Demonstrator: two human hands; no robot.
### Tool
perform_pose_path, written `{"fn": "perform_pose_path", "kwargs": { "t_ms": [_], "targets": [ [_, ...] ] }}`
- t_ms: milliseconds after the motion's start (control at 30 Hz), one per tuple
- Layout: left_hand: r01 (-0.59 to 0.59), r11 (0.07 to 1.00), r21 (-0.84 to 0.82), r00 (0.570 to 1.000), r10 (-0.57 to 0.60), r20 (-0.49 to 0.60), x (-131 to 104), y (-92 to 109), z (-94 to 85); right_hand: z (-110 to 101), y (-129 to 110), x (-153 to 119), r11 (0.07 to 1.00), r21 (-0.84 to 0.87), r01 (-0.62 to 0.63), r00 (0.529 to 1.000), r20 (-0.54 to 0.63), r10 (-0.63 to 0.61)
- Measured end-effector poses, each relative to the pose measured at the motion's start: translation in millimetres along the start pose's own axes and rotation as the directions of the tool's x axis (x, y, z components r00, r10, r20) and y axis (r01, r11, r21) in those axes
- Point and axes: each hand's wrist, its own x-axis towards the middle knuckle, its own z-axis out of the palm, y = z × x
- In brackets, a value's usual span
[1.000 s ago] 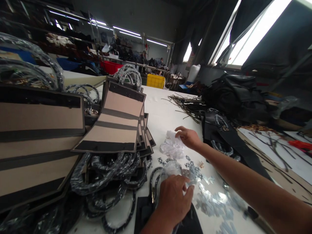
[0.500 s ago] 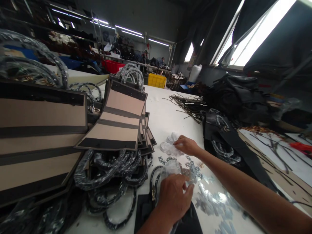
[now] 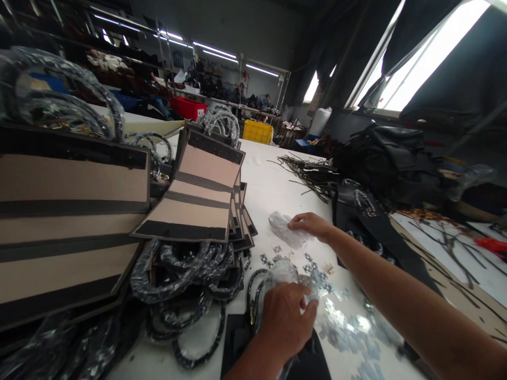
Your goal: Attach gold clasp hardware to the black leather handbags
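Note:
My right hand [image 3: 312, 226] pinches a crumpled, see-through plastic bag [image 3: 288, 231] just above the white table. Lower down, my left hand [image 3: 285, 319] has its fingers curled over clear plastic wrap [image 3: 282, 272], beside a dark bag handle [image 3: 252, 293]. How much of the wrap sits inside the fingers is hidden. Beneath this hand lies a black panel [image 3: 234, 345]. Between and right of the hands, small metal plates with holes [image 3: 317, 277] are scattered on the table. A few brass-coloured pieces [image 3: 329, 269] lie beside them.
Stacked beige and black bag panels [image 3: 202, 208] with plastic-wrapped handles [image 3: 158, 279] fill the left. Dark cords [image 3: 304, 174] lie farther back on the white table [image 3: 257, 169]. Black bag parts [image 3: 380, 227] line the right. A yellow crate [image 3: 257, 131] stands behind.
My right hand has moved slightly right with the plastic bag, which has shifted off the small plates. The left hand has stayed nearly still; the view has shifted slightly.

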Motion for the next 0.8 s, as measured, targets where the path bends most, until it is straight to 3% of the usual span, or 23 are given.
{"fn": "perform_pose_path", "kwargs": {
  "t_ms": [267, 467, 667, 800],
  "targets": [
    [0.005, 1.000, 0.009, 1.000, -0.005, 0.019, 0.7, 0.5, -2.4, -21.1, -18.0, 2.8, 0.987, 0.160, -0.027, 0.991, -0.124, 0.047],
    [0.003, 1.000, 0.005, 1.000, -0.003, 0.006, -0.5, -2.0, 0.6, -35.4, -28.7, 4.8, 0.960, 0.271, 0.072, 0.954, -0.299, 0.012],
    [-0.001, 1.000, -0.001, 1.000, 0.001, 0.020, 0.4, -1.5, -0.9, -49.0, -36.6, 12.2, 0.956, 0.214, 0.200, 0.870, -0.487, -0.073],
    [-0.013, 1.000, 0.005, 1.000, 0.013, 0.005, 0.2, -2.3, -0.1, -58.3, -42.0, 17.6, 0.966, 0.092, 0.241, 0.835, -0.526, -0.158]
  ]
}}
